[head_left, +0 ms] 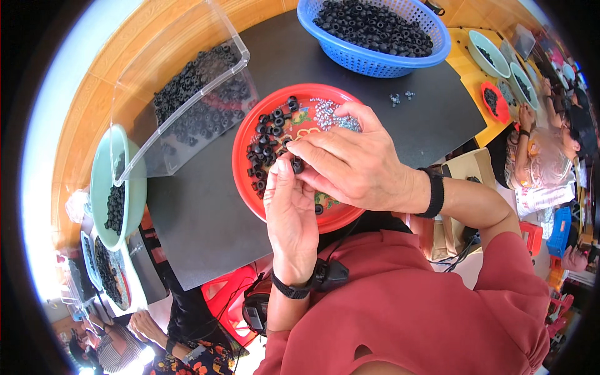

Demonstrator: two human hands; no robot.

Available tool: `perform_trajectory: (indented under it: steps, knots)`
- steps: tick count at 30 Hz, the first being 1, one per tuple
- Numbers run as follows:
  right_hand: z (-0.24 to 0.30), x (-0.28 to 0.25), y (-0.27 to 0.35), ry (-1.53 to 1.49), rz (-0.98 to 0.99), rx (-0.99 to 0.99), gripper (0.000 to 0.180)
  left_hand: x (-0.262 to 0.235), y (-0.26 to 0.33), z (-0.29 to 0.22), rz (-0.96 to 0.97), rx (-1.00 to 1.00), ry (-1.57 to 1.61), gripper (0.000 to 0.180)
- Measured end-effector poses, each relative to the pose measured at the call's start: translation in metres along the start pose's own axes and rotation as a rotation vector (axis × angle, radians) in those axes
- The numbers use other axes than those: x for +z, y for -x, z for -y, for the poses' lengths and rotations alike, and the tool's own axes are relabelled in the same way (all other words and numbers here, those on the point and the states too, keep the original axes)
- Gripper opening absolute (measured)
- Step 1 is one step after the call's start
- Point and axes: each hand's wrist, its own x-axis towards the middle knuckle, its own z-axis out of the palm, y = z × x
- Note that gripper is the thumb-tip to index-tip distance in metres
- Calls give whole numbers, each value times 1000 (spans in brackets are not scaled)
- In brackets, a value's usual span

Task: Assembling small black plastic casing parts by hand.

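Head view showed a dark table [200, 231] first, wide and flat. On its far left side stood a big clear box [242, 61] with lots of black bits in it. At the far edge sat a blue basket [378, 61], full of black bits too. Near the middle lay a round red tray [240, 159]. A green bowl [134, 197] was just past the table's left edge. Both hands were over the tray. The left hand [292, 209] was pinched, with its thumb and fingers around one black piece [297, 165]. The right hand [359, 165] had its fingertips bent close together by that piece; I cannot tell if they gripped anything. Loose black pieces [265, 147] lay on the tray's left, and tiny shiny bits [325, 115] lay at its far side.
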Motion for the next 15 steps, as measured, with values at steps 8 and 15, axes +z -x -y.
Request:
perform_trajectory:
  steps: [8,15]
  knots:
    - [2,-5,-3,-86,-4,18,23,-9,1,-7,200,97,-76,9]
    - [-6,-15,-7,-311,105,35,19,-9,0,-4,125,38,-22,7]
